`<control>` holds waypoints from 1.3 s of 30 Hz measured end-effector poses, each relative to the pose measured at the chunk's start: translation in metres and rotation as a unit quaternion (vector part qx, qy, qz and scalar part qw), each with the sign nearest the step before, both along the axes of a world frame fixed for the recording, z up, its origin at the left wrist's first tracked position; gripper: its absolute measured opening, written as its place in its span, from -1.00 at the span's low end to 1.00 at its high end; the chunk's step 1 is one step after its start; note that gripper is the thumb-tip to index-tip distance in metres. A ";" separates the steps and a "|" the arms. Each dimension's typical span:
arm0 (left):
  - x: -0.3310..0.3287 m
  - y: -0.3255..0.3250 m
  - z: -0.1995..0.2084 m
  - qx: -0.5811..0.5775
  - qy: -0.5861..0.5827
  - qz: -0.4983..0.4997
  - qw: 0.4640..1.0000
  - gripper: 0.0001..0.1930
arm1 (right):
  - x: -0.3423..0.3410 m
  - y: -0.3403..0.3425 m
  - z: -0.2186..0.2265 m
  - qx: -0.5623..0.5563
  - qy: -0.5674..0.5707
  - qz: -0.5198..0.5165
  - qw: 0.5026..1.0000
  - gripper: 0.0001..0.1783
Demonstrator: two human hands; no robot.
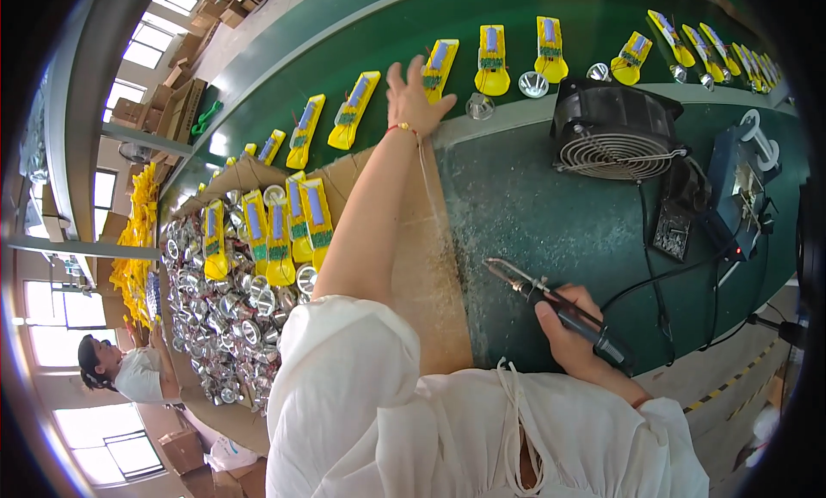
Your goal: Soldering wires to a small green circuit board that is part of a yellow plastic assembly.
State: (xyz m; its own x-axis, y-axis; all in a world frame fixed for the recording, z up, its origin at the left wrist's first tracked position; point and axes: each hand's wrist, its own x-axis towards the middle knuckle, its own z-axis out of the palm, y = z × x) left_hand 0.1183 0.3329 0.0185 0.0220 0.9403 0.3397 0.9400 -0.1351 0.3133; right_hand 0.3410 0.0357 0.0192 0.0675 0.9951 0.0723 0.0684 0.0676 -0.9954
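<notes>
My left hand (415,102) reaches to the far side of the bench with fingers spread. It is beside a yellow lamp housing (442,65) that carries a green circuit board and a pale purple battery cell; whether the fingers touch it I cannot tell. Just to the right lies a silver reflector cup (480,106). More such housings (492,59) stand in a spaced row along the green belt, some wired to reflectors. Near my body, my right hand (570,330) is closed round a soldering iron (538,293), its metal tip pointing up and left over the green mat.
A black fan with a wire grille (615,132) sits at the back right, beside a blue soldering stand (731,179) with a spool, and black cables. At left, several housings (277,240) lie on a heap of reflectors (228,326). A co-worker (129,369) sits beyond.
</notes>
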 end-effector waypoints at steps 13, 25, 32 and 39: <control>-0.004 -0.294 0.029 -0.018 0.004 0.002 1.000 -0.52 | 0.001 -0.002 -0.011 -0.024 0.024 -0.041 0.999 -0.85; -0.109 -0.357 0.039 0.070 0.167 0.190 0.965 -0.78 | -0.004 -0.013 -0.022 0.035 0.015 -0.030 0.999 -0.82; -0.128 -0.351 0.023 0.025 0.326 0.194 0.925 -0.98 | -0.010 -0.022 -0.009 0.075 -0.016 -0.025 0.997 -0.83; -0.096 -0.365 0.057 0.024 -0.146 0.076 0.986 -0.96 | -0.025 -0.031 0.012 0.082 0.017 0.036 0.996 -0.80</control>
State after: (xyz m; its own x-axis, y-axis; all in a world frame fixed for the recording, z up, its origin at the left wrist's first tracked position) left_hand 0.0220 -0.0323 0.0757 -0.2233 0.9075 0.3558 0.8215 -0.0213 0.5698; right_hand 0.3164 0.0046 0.0308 0.0008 0.9726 0.2323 0.0239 0.2322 -0.9724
